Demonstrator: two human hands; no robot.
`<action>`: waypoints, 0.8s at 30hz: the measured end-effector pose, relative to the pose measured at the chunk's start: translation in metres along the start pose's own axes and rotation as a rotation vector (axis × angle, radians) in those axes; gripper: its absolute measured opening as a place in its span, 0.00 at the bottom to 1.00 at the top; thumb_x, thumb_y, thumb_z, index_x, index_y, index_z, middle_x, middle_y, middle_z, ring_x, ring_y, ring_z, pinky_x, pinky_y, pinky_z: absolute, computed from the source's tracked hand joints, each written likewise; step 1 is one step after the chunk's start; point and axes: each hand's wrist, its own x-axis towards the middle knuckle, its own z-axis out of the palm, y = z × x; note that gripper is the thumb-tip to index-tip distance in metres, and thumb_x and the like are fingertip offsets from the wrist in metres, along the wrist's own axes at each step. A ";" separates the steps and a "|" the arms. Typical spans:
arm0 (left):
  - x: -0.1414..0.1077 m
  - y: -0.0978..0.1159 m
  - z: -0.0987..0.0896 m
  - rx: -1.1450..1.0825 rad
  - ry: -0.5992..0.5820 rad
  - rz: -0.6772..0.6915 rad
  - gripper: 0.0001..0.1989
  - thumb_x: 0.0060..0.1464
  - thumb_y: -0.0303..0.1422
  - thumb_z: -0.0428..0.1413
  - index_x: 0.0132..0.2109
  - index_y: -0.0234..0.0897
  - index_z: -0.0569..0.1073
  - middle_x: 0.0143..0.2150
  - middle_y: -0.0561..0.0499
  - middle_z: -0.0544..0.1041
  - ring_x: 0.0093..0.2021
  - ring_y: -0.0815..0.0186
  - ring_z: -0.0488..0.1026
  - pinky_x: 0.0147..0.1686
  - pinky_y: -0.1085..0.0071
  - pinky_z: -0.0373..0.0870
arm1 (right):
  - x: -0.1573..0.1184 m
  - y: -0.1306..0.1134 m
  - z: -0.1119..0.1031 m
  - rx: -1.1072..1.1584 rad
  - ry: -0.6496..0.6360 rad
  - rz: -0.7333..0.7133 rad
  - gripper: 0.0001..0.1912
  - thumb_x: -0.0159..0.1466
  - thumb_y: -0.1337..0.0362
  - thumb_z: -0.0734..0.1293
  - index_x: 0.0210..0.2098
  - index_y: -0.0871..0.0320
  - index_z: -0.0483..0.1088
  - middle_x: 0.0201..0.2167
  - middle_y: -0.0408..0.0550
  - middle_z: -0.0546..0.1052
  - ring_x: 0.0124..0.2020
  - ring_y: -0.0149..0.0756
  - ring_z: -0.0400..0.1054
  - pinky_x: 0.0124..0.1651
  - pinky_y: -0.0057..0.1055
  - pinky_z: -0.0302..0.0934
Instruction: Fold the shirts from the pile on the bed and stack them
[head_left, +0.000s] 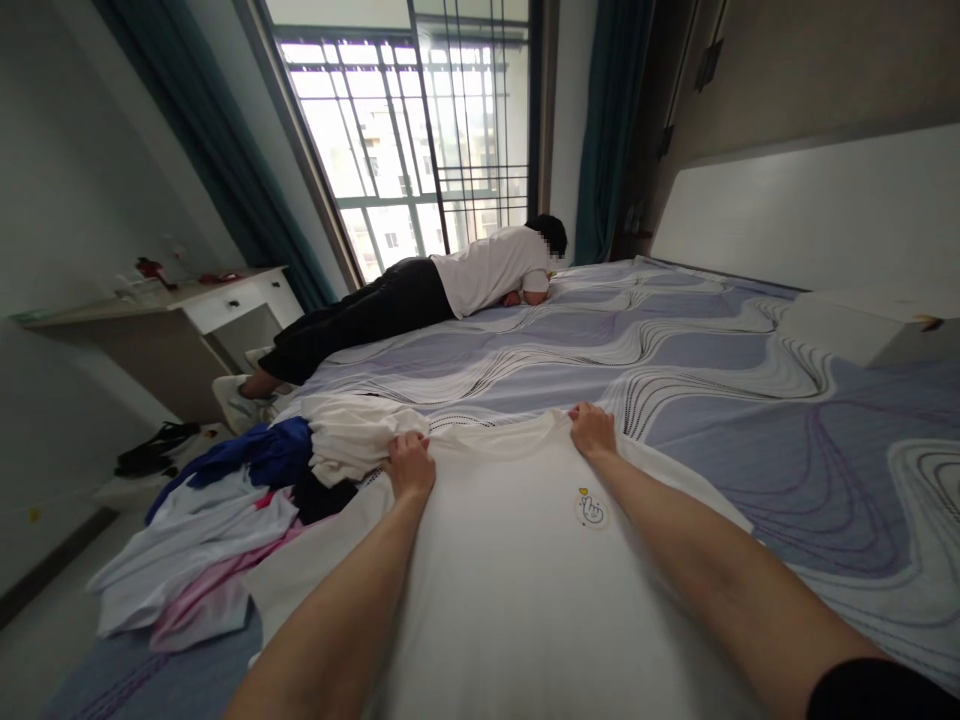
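Observation:
A white T-shirt [517,560] with a small hand-and-heart print lies spread over the bed in front of me, its neckline away from me. At its left shoulder, my left hand [410,466] has its fingers closed on the fabric. My right hand [594,430] pinches the shirt at the other side of the neckline. A heap of clothes [217,520] in white, blue, black and pink lies left of the shirt, with a cream garment [356,435] close beside my left hand.
A person [491,268] lies face down across the far side of the patterned bed [555,345]. A white box [862,325] sits at the right. Beyond the bed's left side stands a desk [225,300].

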 end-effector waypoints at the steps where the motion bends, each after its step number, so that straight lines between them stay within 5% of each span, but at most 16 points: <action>1: 0.001 0.003 -0.001 0.009 -0.004 0.005 0.18 0.66 0.34 0.41 0.51 0.33 0.72 0.51 0.35 0.73 0.56 0.50 0.64 0.50 0.50 0.64 | 0.001 0.001 0.002 -0.011 0.001 0.009 0.20 0.73 0.62 0.52 0.51 0.61 0.71 0.51 0.61 0.75 0.54 0.46 0.64 0.55 0.40 0.50; 6: -0.023 0.020 -0.020 0.056 0.032 0.103 0.23 0.64 0.26 0.37 0.58 0.28 0.69 0.59 0.29 0.69 0.63 0.44 0.59 0.56 0.41 0.60 | -0.007 -0.010 -0.007 -0.055 0.056 0.020 0.21 0.72 0.60 0.53 0.54 0.65 0.69 0.53 0.67 0.72 0.56 0.52 0.61 0.58 0.47 0.49; 9: -0.073 0.027 -0.027 0.099 -0.119 0.504 0.28 0.60 0.22 0.39 0.64 0.35 0.66 0.68 0.38 0.62 0.71 0.50 0.49 0.66 0.42 0.47 | -0.020 -0.024 -0.016 -0.064 0.101 -0.033 0.24 0.70 0.67 0.52 0.61 0.68 0.63 0.58 0.69 0.69 0.61 0.53 0.58 0.64 0.51 0.41; 11: -0.114 0.026 -0.029 0.090 -0.271 0.663 0.29 0.61 0.24 0.38 0.67 0.40 0.62 0.71 0.44 0.59 0.72 0.55 0.49 0.68 0.47 0.48 | -0.036 -0.031 -0.018 -0.064 0.106 -0.100 0.27 0.69 0.70 0.52 0.66 0.68 0.58 0.65 0.67 0.62 0.67 0.51 0.50 0.68 0.50 0.34; 16: -0.178 0.018 -0.047 0.081 -0.317 0.517 0.30 0.66 0.43 0.38 0.72 0.41 0.52 0.74 0.48 0.48 0.73 0.51 0.45 0.68 0.45 0.48 | -0.106 -0.025 -0.023 -0.041 -0.045 -0.267 0.29 0.71 0.63 0.50 0.67 0.68 0.56 0.70 0.61 0.56 0.71 0.48 0.46 0.69 0.44 0.36; 24: -0.222 0.011 -0.076 0.104 -0.348 0.439 0.32 0.65 0.45 0.39 0.72 0.40 0.51 0.75 0.49 0.44 0.74 0.49 0.41 0.69 0.45 0.45 | -0.230 0.021 -0.064 -0.027 -0.197 -0.346 0.34 0.70 0.49 0.53 0.71 0.54 0.49 0.74 0.49 0.45 0.73 0.48 0.36 0.70 0.49 0.28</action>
